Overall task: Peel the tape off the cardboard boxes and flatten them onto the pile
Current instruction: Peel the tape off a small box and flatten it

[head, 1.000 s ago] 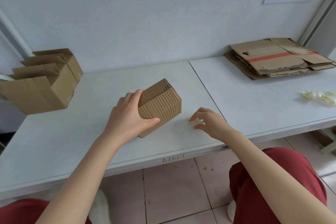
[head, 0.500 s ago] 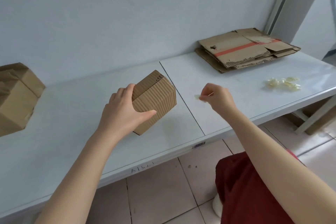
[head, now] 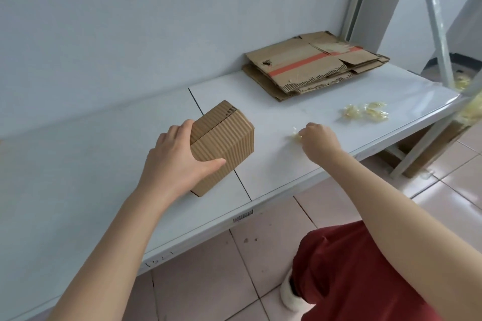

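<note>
Left hand (head: 180, 161) grips the small cardboard box (head: 221, 147) on the table (head: 78, 177), thumb on its front. Right hand (head: 319, 138) is closed, pinching a tape scrap (head: 295, 135); flattened pile (head: 313, 65) sits back right.

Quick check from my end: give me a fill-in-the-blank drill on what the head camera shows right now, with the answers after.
1. The left hand grips the small cardboard box, which is not yet ____.
2. The right hand pinches a scrap of ____ above the table.
3. The top sheet of the flattened pile bears a ____ stripe.
4. The loose tape scraps lie between the right hand and the table's ____ end.

Answers: flattened; tape; red; right
</note>
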